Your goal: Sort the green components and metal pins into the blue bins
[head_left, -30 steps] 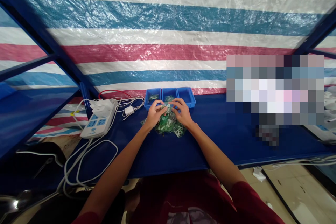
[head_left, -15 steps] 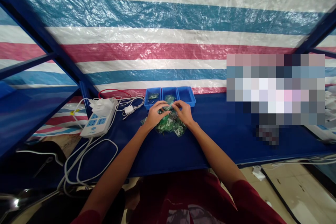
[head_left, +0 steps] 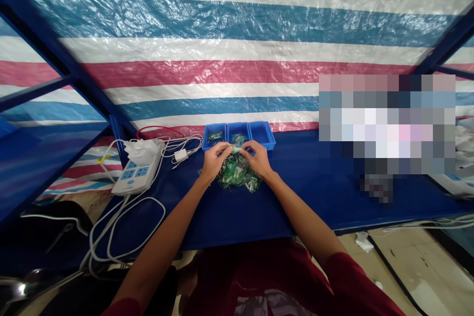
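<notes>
My left hand (head_left: 214, 160) and my right hand (head_left: 258, 158) meet over a pile of small green circuit boards (head_left: 237, 176) on the blue table (head_left: 229, 212). Both pinch one small green board (head_left: 236, 148) between their fingertips, held just above the pile. Right behind the hands stands a row of three blue bins (head_left: 239, 136); the left and middle ones hold a few green parts, the right one looks bare.
A white power strip (head_left: 135, 173) with plugs and white cables (head_left: 122, 227) lies at the left of the table, with a red cable behind it. A striped tarp (head_left: 237, 49) forms the back wall. A blurred patch covers the right side.
Both hands have lifted slightly from the pile and come together, fingertips now pinching one small board between them.
</notes>
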### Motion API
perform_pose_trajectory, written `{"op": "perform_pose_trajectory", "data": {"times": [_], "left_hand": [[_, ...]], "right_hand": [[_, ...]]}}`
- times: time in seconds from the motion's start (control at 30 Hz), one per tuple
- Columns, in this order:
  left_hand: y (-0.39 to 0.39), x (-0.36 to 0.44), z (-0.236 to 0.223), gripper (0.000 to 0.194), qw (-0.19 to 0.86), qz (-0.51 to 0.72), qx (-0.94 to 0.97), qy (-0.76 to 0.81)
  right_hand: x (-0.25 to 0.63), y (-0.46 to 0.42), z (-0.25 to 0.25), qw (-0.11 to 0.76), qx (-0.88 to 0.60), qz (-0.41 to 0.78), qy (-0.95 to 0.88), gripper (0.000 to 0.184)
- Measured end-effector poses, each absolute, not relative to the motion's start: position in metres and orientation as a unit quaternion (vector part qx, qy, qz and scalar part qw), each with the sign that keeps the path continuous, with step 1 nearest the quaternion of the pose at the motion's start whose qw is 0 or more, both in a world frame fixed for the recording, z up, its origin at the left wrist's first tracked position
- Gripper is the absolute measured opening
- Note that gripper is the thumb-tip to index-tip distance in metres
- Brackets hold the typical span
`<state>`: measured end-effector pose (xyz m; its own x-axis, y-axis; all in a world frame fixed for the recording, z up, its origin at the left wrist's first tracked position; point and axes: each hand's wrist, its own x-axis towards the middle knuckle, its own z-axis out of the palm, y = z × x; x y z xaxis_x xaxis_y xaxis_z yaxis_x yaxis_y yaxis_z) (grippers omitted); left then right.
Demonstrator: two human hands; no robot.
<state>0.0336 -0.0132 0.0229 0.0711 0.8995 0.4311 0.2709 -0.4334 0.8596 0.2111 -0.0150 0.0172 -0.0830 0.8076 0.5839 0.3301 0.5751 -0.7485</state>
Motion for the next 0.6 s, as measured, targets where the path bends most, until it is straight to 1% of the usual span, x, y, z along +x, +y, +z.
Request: {"op": "perform_pose_trajectory", "data": {"times": [0.13, 0.33, 0.4, 0.53, 0.6], "left_hand": [[-0.0127, 0.0334, 0.021, 0.032, 0.286, 0.498, 0.694, 0.434], [-0.0111, 0.0355, 0.019, 0.03, 0.358, 0.542, 0.634, 0.419], [-0.0121, 0.0362, 0.0214, 0.033, 0.379, 0.552, 0.616, 0.414], [-0.0143, 0.0369, 0.0267, 0.047, 0.411, 0.553, 0.602, 0.404], [-0.0144, 0.0369, 0.0278, 0.045, 0.422, 0.551, 0.6, 0.398]], "right_hand": [[0.2108, -0.0154, 0.0171, 0.554, -0.414, 0.229, -0.685, 0.026], [0.2084, -0.015, 0.0129, 0.544, -0.413, 0.315, -0.659, 0.025], [0.2088, -0.0157, 0.0129, 0.543, -0.399, 0.337, -0.658, 0.026], [0.2098, -0.0172, 0.0149, 0.55, -0.366, 0.331, -0.674, 0.027], [0.2096, -0.0176, 0.0161, 0.552, -0.358, 0.309, -0.686, 0.024]]}}
